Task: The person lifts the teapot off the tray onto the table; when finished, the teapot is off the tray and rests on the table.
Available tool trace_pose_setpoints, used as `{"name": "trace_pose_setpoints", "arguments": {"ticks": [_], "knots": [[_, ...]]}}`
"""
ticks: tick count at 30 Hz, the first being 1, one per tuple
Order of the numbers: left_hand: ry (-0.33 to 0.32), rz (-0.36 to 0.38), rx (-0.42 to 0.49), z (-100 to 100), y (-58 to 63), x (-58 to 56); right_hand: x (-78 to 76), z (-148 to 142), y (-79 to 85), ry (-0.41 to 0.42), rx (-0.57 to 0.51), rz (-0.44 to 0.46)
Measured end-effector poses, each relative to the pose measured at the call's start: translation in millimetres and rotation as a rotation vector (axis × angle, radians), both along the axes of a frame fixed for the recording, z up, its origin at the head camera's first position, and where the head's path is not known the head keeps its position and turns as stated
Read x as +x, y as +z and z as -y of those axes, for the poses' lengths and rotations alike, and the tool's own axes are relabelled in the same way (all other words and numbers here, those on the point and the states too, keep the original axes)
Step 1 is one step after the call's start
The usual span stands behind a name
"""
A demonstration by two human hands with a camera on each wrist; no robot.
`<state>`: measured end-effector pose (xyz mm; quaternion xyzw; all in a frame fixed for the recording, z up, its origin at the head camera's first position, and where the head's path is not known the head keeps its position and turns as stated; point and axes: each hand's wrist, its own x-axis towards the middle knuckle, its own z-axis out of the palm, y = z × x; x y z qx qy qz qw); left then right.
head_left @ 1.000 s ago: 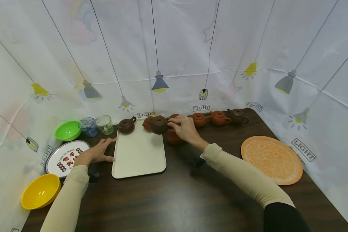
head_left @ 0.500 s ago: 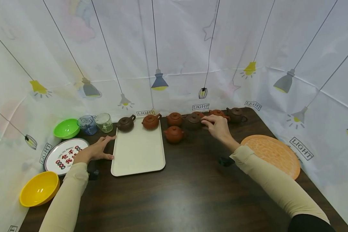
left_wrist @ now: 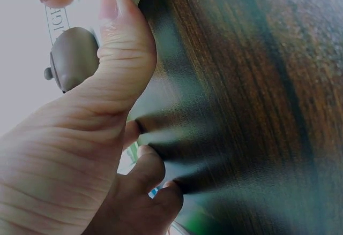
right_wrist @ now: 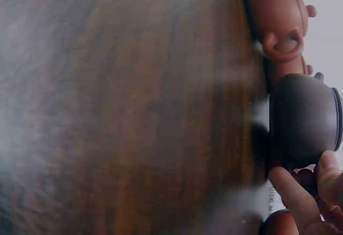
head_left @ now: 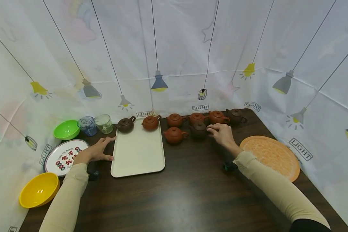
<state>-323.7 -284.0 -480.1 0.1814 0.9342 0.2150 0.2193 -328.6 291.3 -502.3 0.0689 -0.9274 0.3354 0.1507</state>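
Observation:
My right hand [head_left: 222,135] pinches the handle of a dark brown teapot [head_left: 198,130], which sits at or just above the table, beside a reddish teapot [head_left: 174,135]. In the right wrist view the dark teapot [right_wrist: 305,120] looks upright, with thumb and fingers at its handle. At the cream tray [head_left: 139,154], my left hand [head_left: 95,151] rests along the left edge with fingers spread. Its thumb [left_wrist: 126,21] touches the rim in the left wrist view, while the other fingertips meet the table. On the tray's far end stand a dark teapot [head_left: 126,124] and a reddish one [head_left: 151,122].
Behind the held teapot, reddish teapots [head_left: 198,118] and a dark one [head_left: 236,116] line the back edge. An orange round mat [head_left: 272,156] lies right. To the left are a green bowl [head_left: 66,130], two glasses [head_left: 103,123], a patterned plate [head_left: 66,158] and a yellow bowl [head_left: 39,190].
My right hand has carried the dark teapot from above the tray's far right to the right, then lowered it in front of the back row. My left hand has stayed at the tray edge.

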Motion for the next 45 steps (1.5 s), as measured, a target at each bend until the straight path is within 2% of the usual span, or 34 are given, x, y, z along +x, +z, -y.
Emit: {"name": "trace_pose_setpoints", "arguments": {"ticks": [6,15,20,22,25,29,32,39,45], "knots": [[-0.004,-0.004,-0.006,0.7,-1.3,0.0,-0.6,0.0,-7.2,0.014,0.008,0.003],[0.001,0.0,-0.012,0.0,-0.1,-0.2,-1.8,0.3,-7.5,0.031,-0.002,-0.023],[0.003,0.008,0.005,6.3,-8.0,-5.4,-2.1,-2.4,-0.6,0.068,0.039,0.007],[0.004,0.009,0.015,9.2,-13.7,-9.7,-3.1,-6.0,5.6,0.102,0.057,0.051],[0.006,0.014,0.01,6.5,-9.8,-7.9,-5.3,-7.4,20.2,0.154,0.081,0.092],[0.007,0.015,-0.016,-0.9,1.7,-1.2,-10.5,1.9,43.0,0.206,0.088,0.055],[0.003,0.012,-0.027,-0.8,1.1,-2.6,-17.5,13.5,58.0,0.231,0.075,0.024],[0.002,0.011,-0.039,0.3,0.8,-3.9,-39.8,57.7,82.6,0.325,0.034,0.064],[0.002,0.001,-0.03,1.9,-0.4,-2.2,-68.0,108.4,90.4,0.44,-0.03,0.184]]}}
